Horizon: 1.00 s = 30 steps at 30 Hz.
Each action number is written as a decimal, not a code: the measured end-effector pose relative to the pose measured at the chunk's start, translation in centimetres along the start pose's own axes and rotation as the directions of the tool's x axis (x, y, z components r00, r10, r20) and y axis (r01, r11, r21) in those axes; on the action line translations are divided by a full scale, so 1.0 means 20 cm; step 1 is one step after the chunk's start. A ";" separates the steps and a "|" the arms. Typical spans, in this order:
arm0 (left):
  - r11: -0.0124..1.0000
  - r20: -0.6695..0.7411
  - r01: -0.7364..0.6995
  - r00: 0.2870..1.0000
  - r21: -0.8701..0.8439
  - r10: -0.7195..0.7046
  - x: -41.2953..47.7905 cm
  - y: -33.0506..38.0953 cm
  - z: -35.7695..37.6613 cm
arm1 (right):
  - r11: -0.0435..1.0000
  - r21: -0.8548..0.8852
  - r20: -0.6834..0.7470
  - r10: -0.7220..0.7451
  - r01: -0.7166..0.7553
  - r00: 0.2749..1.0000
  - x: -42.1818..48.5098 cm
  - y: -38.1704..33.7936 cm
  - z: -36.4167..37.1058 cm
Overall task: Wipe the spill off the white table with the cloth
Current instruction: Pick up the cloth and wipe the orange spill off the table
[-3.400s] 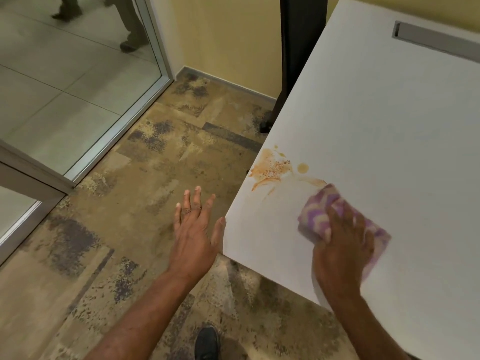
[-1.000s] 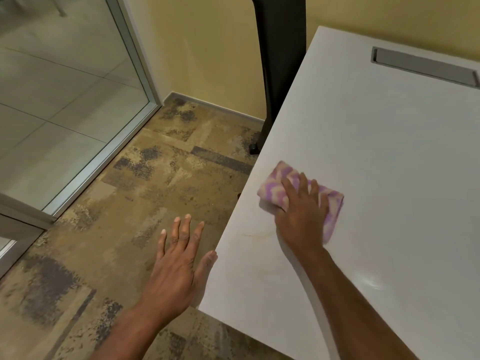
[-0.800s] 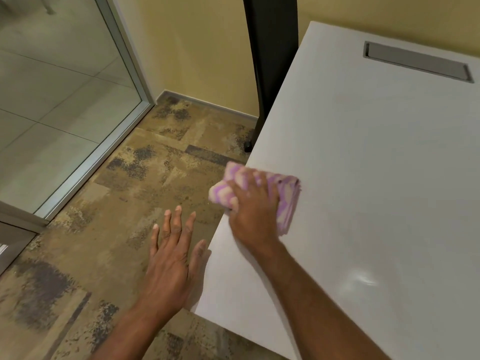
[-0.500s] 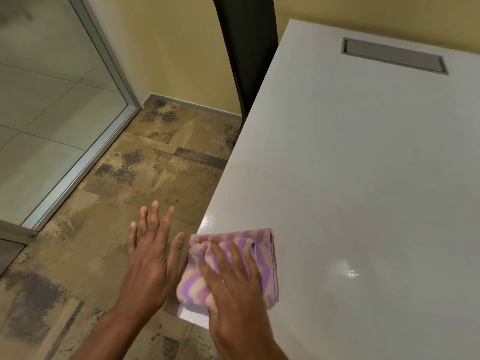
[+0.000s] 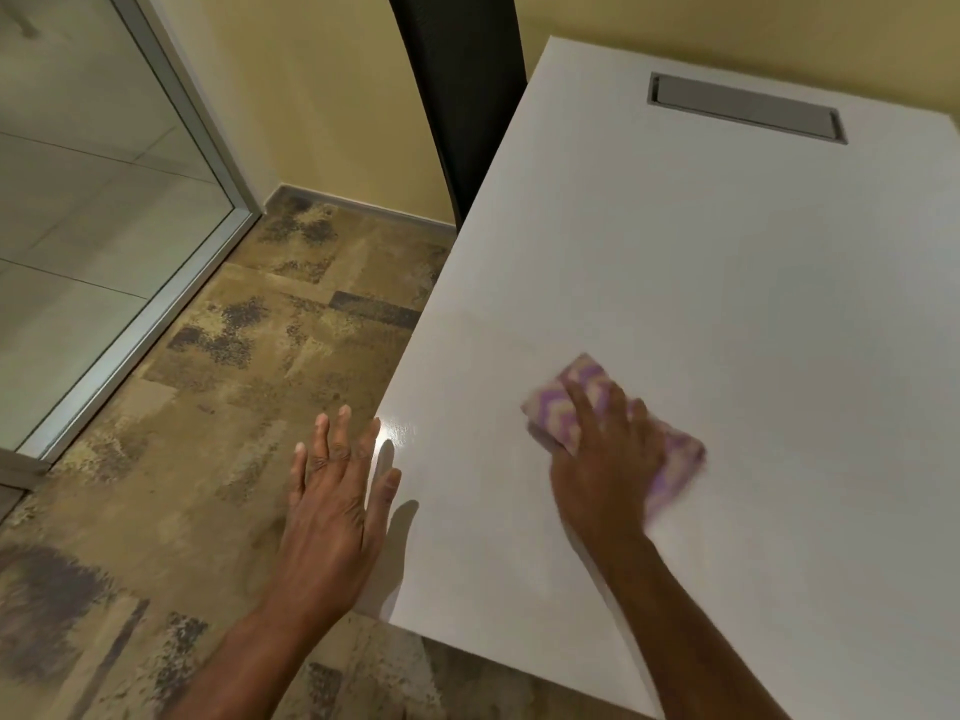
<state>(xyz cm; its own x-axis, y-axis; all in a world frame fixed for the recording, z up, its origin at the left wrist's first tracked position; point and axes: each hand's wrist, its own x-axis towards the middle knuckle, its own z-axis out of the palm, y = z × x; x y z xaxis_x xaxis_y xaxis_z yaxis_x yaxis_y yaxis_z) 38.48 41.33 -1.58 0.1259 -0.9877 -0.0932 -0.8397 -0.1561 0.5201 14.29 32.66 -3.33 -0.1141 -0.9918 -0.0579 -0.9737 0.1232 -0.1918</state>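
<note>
My right hand (image 5: 608, 459) presses flat on a folded purple, yellow and white cloth (image 5: 566, 402), which lies on the white table (image 5: 701, 283) a little in from its left edge. The cloth is motion-blurred at its right end. No orange stain shows on the table surface around it; a faint wet sheen glints near the left edge. My left hand (image 5: 332, 491) hovers open with fingers spread beside the table's left edge, its thumb over the edge, holding nothing.
A grey recessed cable hatch (image 5: 745, 107) sits at the table's far end. A black post (image 5: 462, 90) stands against the yellow wall by the far left corner. Patterned brown carpet (image 5: 208, 407) and a glass partition with a metal frame (image 5: 171, 283) lie to the left.
The orange spill seen earlier is gone. In the last half second my right hand slid the cloth from the table's left edge rightward and inward; my left hand stayed beside the edge.
</note>
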 end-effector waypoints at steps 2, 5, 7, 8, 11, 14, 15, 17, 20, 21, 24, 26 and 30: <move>1.000 -0.013 -0.011 1.000 -0.005 0.011 -0.01 0.02 0.01 | 0.997 -0.009 0.022 -0.081 0.081 0.996 0.02 -0.14 0.04; 1.000 -0.032 -0.022 0.999 -0.008 0.022 -0.02 0.06 0.03 | 0.949 0.016 0.031 -0.315 0.315 0.949 -0.15 -0.27 0.08; 0.999 -0.050 -0.032 0.998 -0.017 0.031 -0.03 0.08 0.05 | 0.906 0.015 0.034 -0.423 0.423 0.905 -0.33 -0.26 0.11; 0.999 -0.058 -0.035 0.998 -0.019 0.033 -0.04 0.09 0.05 | 0.892 0.015 0.018 -0.451 0.451 0.892 -0.41 -0.22 0.12; 0.999 -0.058 -0.048 0.997 -0.009 0.048 -0.07 0.12 0.08 | 0.879 0.041 0.056 -0.477 0.475 0.877 -0.64 -0.03 0.10; 0.998 -0.048 -0.067 0.997 -0.004 0.067 -0.09 0.18 0.13 | 0.917 0.068 0.068 -0.398 0.394 0.915 -0.76 0.26 0.04; 0.998 -0.047 -0.065 0.997 -0.010 0.064 -0.10 0.20 0.14 | 0.932 0.068 0.051 -0.359 0.355 0.932 -0.76 0.36 0.01; 0.998 -0.032 -0.067 0.997 -0.017 0.067 -0.11 0.22 0.17 | 0.967 0.040 -0.015 -0.252 0.252 0.968 -0.74 0.55 -0.04; 0.993 -0.014 -0.115 0.993 0.008 0.115 -0.12 0.25 0.21 | 0.999 0.033 -0.067 0.003 -0.001 0.998 -0.59 0.72 -0.12; 0.992 -0.008 -0.127 0.992 0.012 0.127 -0.12 0.26 0.22 | 0.995 0.037 -0.054 0.095 -0.093 0.994 -0.51 0.72 -0.14; 0.988 -0.001 -0.153 0.988 0.016 0.153 -0.13 0.29 0.24 | 0.972 0.057 0.007 0.229 -0.229 0.973 -0.28 0.60 -0.13; 0.988 -0.010 -0.157 0.988 0.010 0.157 -0.14 0.31 0.26 | 0.988 0.049 0.021 0.148 -0.149 0.989 -0.21 0.45 -0.09; 0.991 -0.030 -0.130 0.991 -0.017 0.129 -0.15 0.34 0.24 | 0.983 0.044 0.045 -0.179 0.177 0.983 -0.36 0.18 0.00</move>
<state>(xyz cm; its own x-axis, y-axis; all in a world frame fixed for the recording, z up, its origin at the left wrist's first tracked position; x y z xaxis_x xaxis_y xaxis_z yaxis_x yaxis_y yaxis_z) 29.85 43.32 -1.90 0.0324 -0.9995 0.0004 -0.8397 -0.0270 0.5424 11.70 40.30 -3.60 0.0710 -0.9952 -0.0669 -0.9690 -0.0529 -0.2415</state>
